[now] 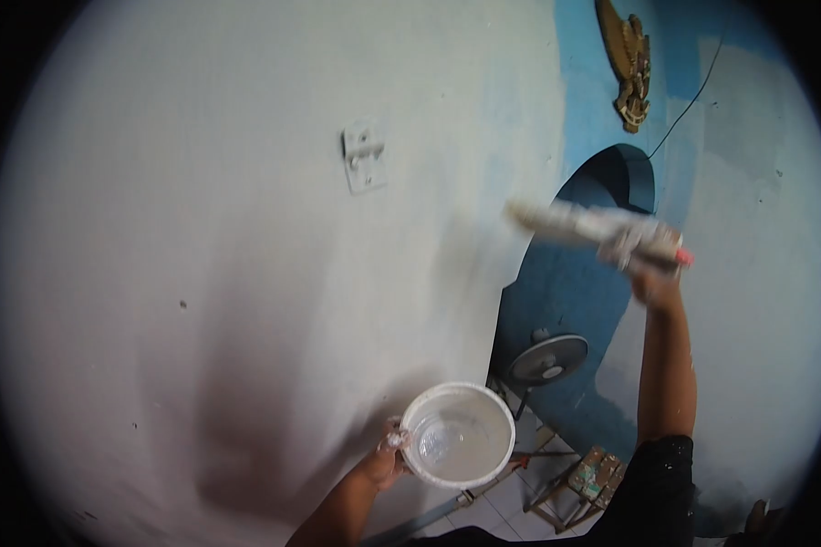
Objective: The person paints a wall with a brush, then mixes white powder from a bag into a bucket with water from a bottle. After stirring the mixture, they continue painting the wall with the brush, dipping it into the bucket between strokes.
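Note:
My left hand (388,463) is closed on the rim of a round white bucket (488,424) at the lower middle, its fingers specked with white paint. The bucket tilts toward me, and a little wet white paint shines on its bottom. Raised at the right, my right hand (643,260) is wrapped round the handle of a paintbrush (570,221). The brush is smeared by motion and coated in white, its bristles pointing left near the edge of the arched opening. White paint covers much of the wall (274,237) in front of me.
A hinge-like metal plate (365,159) sticks out from the wall. Beyond the blue arched opening (538,283) stands a fan (549,358). A paint-stained wooden stool (596,476) is on the tiled floor. High at the right hangs a carved ornament (631,73).

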`<act>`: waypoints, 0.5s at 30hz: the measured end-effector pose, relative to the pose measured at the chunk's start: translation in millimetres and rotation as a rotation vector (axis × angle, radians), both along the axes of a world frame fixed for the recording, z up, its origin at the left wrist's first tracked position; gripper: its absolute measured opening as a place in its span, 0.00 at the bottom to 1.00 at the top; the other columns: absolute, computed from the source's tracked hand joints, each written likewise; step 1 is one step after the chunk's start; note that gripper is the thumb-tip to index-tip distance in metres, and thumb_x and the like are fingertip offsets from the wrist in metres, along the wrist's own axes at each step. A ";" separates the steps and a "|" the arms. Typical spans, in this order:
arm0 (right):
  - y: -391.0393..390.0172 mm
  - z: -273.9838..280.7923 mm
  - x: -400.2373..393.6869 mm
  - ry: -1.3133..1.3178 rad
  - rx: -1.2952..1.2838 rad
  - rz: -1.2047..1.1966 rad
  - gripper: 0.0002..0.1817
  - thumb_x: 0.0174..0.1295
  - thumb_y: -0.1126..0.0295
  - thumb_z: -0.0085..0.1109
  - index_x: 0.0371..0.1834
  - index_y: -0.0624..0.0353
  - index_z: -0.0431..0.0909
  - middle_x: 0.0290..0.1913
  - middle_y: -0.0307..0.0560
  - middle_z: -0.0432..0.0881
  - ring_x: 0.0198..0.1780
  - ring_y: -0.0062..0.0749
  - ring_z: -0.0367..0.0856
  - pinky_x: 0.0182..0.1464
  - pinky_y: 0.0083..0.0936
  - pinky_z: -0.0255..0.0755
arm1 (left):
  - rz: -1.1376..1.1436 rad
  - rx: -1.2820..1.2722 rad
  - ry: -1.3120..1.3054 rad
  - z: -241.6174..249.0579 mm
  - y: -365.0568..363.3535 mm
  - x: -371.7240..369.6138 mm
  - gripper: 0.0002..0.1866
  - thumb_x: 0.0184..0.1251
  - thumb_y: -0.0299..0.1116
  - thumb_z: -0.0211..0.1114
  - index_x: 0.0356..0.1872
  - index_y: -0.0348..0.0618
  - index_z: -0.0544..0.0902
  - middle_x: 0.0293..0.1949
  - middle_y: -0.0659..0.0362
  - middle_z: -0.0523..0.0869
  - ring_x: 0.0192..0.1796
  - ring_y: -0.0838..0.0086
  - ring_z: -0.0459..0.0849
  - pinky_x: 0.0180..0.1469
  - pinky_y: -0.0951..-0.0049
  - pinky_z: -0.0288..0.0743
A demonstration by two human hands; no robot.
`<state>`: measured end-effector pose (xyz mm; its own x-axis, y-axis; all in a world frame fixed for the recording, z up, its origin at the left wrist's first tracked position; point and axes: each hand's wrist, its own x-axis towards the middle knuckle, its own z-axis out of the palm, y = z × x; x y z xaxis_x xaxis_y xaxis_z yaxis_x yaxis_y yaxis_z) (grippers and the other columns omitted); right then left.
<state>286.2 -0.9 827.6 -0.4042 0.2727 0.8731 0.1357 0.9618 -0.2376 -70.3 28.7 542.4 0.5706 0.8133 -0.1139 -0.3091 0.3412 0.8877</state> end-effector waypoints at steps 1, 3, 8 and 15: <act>7.8 18.5 15.0 0.116 0.049 -0.046 0.08 0.53 0.72 0.58 0.32 0.60 0.70 0.39 0.50 0.76 0.43 0.35 0.77 0.51 0.38 0.72 | 0.003 0.003 -0.005 -2.0 -0.5 0.0 0.37 0.47 0.55 0.63 0.55 0.50 0.59 0.50 0.56 0.72 0.45 0.69 0.78 0.43 0.56 0.77; 34.9 59.2 36.9 0.333 0.182 -0.104 0.07 0.53 0.76 0.57 0.32 0.62 0.69 0.39 0.49 0.76 0.41 0.33 0.77 0.50 0.36 0.74 | -0.036 0.011 -0.068 -8.3 -0.8 -2.5 0.37 0.51 0.52 0.63 0.58 0.43 0.63 0.53 0.53 0.74 0.51 0.65 0.76 0.54 0.58 0.71; 95.7 207.8 46.5 0.022 1.354 -1.041 0.04 0.56 0.81 0.55 0.32 0.60 0.75 0.39 0.43 0.77 0.45 0.31 0.78 0.49 0.24 0.75 | -0.083 -0.017 -0.128 -27.5 13.0 -5.5 0.36 0.54 0.52 0.61 0.60 0.40 0.65 0.54 0.52 0.75 0.55 0.64 0.75 0.59 0.59 0.68; 140.6 219.3 35.5 -0.074 1.044 -0.920 0.06 0.47 0.76 0.59 0.30 0.52 0.78 0.35 0.39 0.80 0.36 0.33 0.79 0.34 0.27 0.74 | -0.106 -0.079 -0.100 -50.5 14.8 -8.7 0.36 0.54 0.54 0.60 0.60 0.41 0.64 0.54 0.53 0.74 0.56 0.65 0.74 0.59 0.60 0.68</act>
